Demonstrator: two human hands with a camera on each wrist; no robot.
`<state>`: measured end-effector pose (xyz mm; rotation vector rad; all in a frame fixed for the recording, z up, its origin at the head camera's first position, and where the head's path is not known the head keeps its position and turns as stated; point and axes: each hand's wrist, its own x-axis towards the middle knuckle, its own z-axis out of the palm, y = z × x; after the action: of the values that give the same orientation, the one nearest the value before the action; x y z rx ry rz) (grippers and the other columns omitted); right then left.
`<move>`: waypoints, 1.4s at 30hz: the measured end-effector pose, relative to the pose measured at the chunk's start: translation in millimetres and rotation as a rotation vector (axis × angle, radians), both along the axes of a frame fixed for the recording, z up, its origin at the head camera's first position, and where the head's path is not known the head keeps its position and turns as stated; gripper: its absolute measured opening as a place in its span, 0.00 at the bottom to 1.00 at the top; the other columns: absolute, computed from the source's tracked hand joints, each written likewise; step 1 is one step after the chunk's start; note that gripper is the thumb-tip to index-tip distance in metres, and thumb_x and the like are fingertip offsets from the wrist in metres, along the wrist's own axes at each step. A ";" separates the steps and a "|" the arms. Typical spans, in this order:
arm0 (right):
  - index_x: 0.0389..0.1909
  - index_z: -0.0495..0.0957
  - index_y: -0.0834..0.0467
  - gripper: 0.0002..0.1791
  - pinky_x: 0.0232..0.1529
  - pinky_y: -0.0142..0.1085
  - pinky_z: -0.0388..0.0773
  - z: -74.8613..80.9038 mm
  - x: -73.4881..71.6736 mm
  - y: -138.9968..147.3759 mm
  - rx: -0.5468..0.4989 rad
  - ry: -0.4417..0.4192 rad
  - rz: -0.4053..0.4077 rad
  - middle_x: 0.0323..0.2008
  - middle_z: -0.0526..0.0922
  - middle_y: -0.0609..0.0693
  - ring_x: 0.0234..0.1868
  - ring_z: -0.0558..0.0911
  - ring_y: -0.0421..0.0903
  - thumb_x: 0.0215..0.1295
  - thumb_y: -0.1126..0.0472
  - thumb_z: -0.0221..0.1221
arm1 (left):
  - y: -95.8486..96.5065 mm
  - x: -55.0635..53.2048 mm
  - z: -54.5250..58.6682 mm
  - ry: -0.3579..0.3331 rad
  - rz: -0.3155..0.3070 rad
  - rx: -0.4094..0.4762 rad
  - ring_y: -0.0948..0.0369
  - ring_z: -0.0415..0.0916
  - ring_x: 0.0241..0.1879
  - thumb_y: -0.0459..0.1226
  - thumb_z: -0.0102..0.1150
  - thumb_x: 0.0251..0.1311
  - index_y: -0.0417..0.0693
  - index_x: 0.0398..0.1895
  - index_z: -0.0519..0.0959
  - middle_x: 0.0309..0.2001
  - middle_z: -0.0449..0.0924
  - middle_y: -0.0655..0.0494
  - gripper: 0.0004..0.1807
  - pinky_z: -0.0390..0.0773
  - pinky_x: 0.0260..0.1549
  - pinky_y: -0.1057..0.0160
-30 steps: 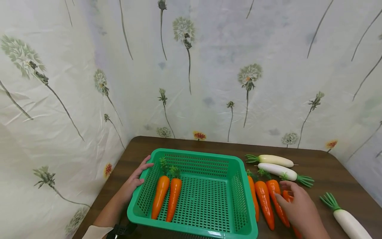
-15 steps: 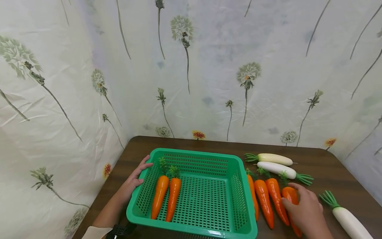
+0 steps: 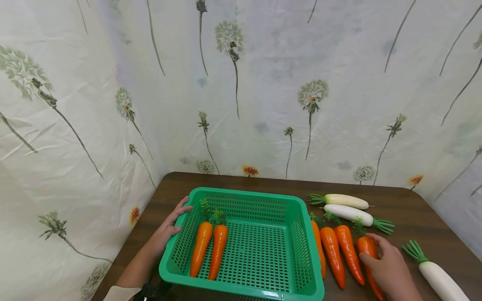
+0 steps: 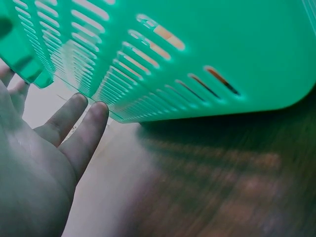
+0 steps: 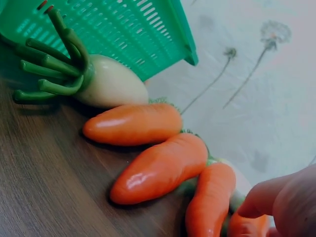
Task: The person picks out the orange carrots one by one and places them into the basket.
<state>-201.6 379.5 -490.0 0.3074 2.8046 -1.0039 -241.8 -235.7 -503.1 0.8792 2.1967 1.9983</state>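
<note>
My left hand (image 3: 167, 230) rests against the left side of a green plastic basket (image 3: 252, 194), fingertips on its rim. In the left wrist view its fingers (image 4: 89, 131) lie fairly straight beside the slotted wall. Inside the basket lie two carrots, the left carrot (image 3: 201, 248) and a slimmer carrot (image 3: 219, 251). To the right, my right hand (image 3: 389, 265) grips the rightmost carrot (image 3: 367, 246), thumb on one side and fingers on the other, while the carrot lies on the table. The right wrist view shows only part of this hand (image 5: 296, 202) over that carrot (image 5: 249, 227).
Between basket and right hand lie more carrots, including a middle carrot (image 3: 333, 257) and its neighbour (image 3: 349, 254). A cream radish (image 3: 347, 201) and a white radish (image 3: 348, 212) lie behind them; another radish (image 3: 442, 280) lies far right. Beside the basket is a radish (image 5: 113, 84).
My right hand has moved slightly right and closed around the rightmost carrot, which has shifted slightly right. The left hand and basket have stayed in place.
</note>
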 end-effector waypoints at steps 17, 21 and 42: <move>0.81 0.52 0.64 0.45 0.51 0.65 0.77 5.3 1.8 -2.1 0.063 -0.028 0.010 0.72 0.57 0.81 0.64 0.70 0.78 0.73 0.49 0.61 | -2.4 -1.0 -3.7 0.048 -0.049 0.053 0.77 0.41 0.79 0.26 0.35 0.68 0.25 0.75 0.56 0.87 0.32 0.50 0.31 0.61 0.68 0.72; 0.80 0.55 0.64 0.45 0.51 0.65 0.76 5.4 0.6 -1.6 0.108 -0.005 -0.002 0.70 0.61 0.81 0.62 0.72 0.77 0.71 0.47 0.62 | -3.4 -1.4 -5.3 0.055 -0.069 0.075 0.76 0.42 0.79 0.27 0.34 0.70 0.25 0.75 0.55 0.87 0.33 0.53 0.30 0.62 0.68 0.71; 0.82 0.52 0.63 0.48 0.51 0.63 0.76 2.1 3.0 -1.3 0.049 -0.040 -0.048 0.73 0.61 0.78 0.66 0.68 0.77 0.72 0.42 0.60 | -2.7 -1.0 -5.8 0.040 -0.049 0.036 0.78 0.39 0.79 0.27 0.36 0.69 0.26 0.75 0.56 0.87 0.32 0.51 0.31 0.60 0.67 0.74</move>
<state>-198.6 378.2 -487.8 0.3986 2.8020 -0.9291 -242.7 -238.5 -508.9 0.9758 2.1437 2.0218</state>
